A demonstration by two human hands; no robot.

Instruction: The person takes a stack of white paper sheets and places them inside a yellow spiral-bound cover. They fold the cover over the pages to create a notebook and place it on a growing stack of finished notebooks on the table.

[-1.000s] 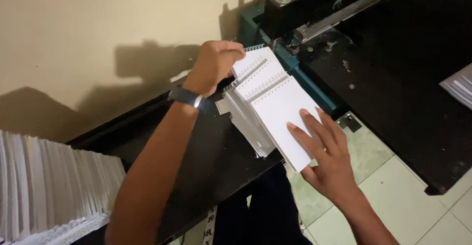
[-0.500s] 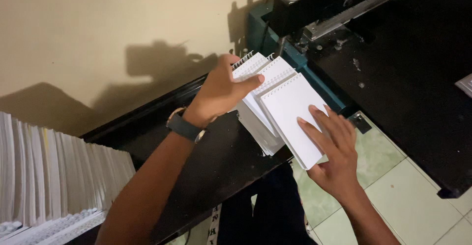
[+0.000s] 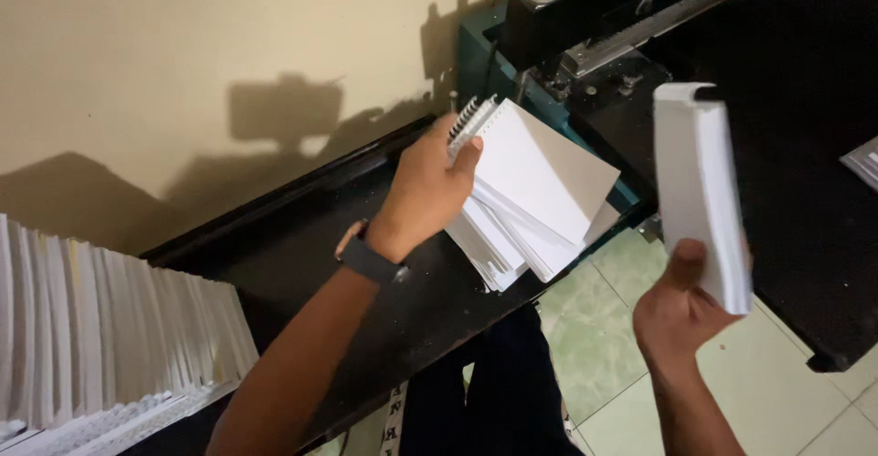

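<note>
A: What lay furthest left?

B: 1 long row of white paper stacks (image 3: 110,337) stood on edge on the black table (image 3: 302,264); I could not count the bundles in it.

A: And the hands?

B: The left hand (image 3: 425,191), with 1 dark watch (image 3: 370,259) on its wrist, was closed on the coil edge of a fanned pile of spiral notepads (image 3: 535,200) that rested on the table edge by the teal machine (image 3: 512,63). The pads overlapped too much to count. The right hand (image 3: 681,314) gripped 1 thick white pad block (image 3: 700,191), held upright in the air, apart from the pile.

A: Which step?

B: I judged it sorting: 1 block lifted off. Next would need a steady grip and a free spot to set it.
</note>
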